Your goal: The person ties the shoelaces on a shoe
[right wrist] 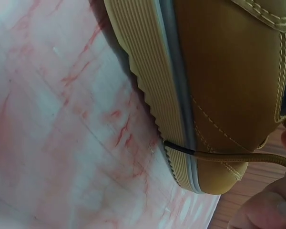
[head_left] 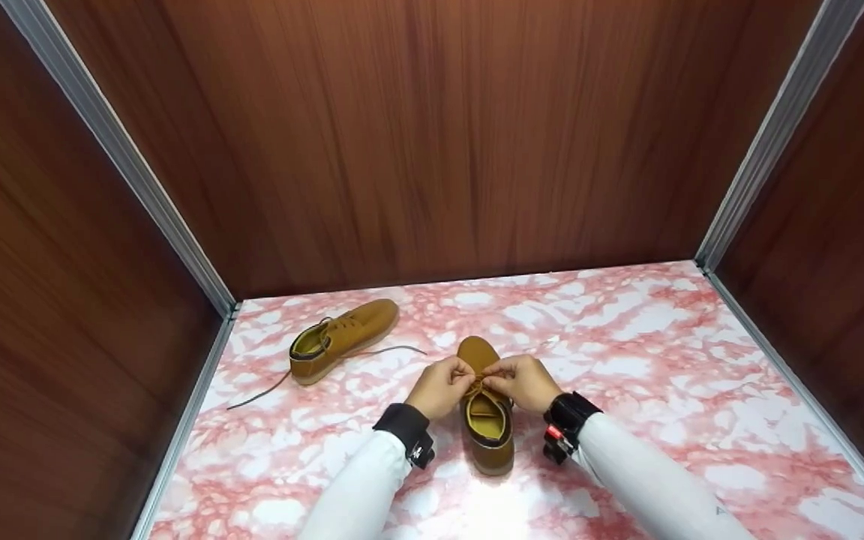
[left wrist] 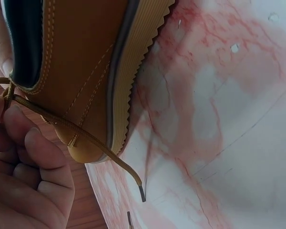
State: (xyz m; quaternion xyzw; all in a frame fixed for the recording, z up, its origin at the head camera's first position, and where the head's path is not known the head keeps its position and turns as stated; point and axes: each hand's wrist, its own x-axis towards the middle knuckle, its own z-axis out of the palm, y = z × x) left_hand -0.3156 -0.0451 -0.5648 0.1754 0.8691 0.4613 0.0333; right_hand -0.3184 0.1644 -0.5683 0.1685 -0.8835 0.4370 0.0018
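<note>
A tan lace-up shoe point(head_left: 489, 450) stands upright between my hands, toe pointing away and its yellow lining showing. My left hand point(head_left: 439, 386) pinches the shoelace point(left wrist: 81, 130) at the top of the tongue, with the fingers curled. From the other side my right hand point(head_left: 526, 381) pinches the lace at the same spot. One dark-tipped lace end hangs past the shoe's side in the left wrist view. Another lace end point(right wrist: 229, 157) lies across the sole's side in the right wrist view. The knot itself is partly hidden by fingertips.
A second tan shoe point(head_left: 361, 330) sits at the back left, its untied laces point(head_left: 271, 390) spread on the pink-and-white marbled surface point(head_left: 627, 465). Brown wood-look panels point(head_left: 439, 150) rise at the back and both sides, with metal strips point(head_left: 769, 142) at the corners.
</note>
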